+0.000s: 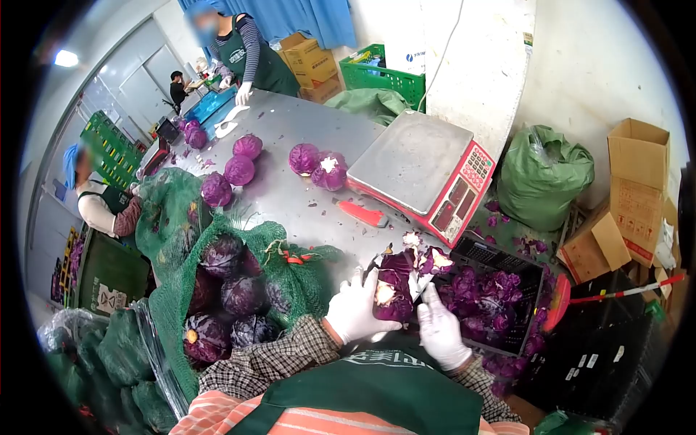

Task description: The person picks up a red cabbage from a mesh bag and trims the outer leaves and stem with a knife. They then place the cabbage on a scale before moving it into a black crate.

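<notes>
A purple cabbage with a pale cut stem is at the table's near edge, its outer leaves partly loose. My left hand, in a white glove, grips it from the left side. My right hand, also gloved, is closed close to the cabbage's right side; a pale, shiny knife blade shows above its fingers, the handle hidden in the palm. Trimmed leaf pieces with white ribs lie just beyond the cabbage. Right of my hand, a black crate contains purple leaves.
A green mesh sack of cabbages lies at left. Ahead are a red-edged scale, a red-handled tool and several peeled cabbages. Cartons and a green bag stand right. Two co-workers are nearby.
</notes>
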Demonstrator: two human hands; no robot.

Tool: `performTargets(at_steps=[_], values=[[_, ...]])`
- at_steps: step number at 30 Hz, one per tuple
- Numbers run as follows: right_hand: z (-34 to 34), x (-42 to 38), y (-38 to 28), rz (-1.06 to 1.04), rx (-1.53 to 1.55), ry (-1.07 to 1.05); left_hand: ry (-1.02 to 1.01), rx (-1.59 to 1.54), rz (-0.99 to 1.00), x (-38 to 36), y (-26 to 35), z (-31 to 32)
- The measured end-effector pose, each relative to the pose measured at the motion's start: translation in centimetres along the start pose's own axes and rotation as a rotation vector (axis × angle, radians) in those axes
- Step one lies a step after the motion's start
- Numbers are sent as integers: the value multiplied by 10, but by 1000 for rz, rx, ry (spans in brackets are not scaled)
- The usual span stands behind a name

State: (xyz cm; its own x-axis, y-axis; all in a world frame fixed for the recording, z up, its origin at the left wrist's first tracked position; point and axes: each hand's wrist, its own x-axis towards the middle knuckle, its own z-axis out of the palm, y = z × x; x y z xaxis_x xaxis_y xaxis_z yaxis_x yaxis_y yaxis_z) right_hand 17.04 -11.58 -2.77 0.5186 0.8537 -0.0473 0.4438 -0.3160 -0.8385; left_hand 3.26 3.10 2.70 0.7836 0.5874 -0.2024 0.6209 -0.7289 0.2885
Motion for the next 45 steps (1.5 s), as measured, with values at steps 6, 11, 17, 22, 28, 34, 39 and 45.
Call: performTargets(at_steps=[6,11,17,22,28,34,39,45], values=[[21,3,-11,-108,-57,-56,11,2,-63,2,3,6],[24,6,-19,-19,-146,-106,60,25,-29,1,4,8],[23,24,-25,-43,-275,-89,132,6,-25,0,10,17],[17,31,-11,-72,-205,30,178,94,13,-3,10,23],[14,34,4,74,-42,101,139,11,-2,-12,6,16],[33,50,42,148,305,102,121,-86,-41,-24,-12,21],[38,40,44,523,824,176,158,-193,50,-37,-33,29],[22,28,0,209,840,252,161,-566,188,-11,-53,28]])
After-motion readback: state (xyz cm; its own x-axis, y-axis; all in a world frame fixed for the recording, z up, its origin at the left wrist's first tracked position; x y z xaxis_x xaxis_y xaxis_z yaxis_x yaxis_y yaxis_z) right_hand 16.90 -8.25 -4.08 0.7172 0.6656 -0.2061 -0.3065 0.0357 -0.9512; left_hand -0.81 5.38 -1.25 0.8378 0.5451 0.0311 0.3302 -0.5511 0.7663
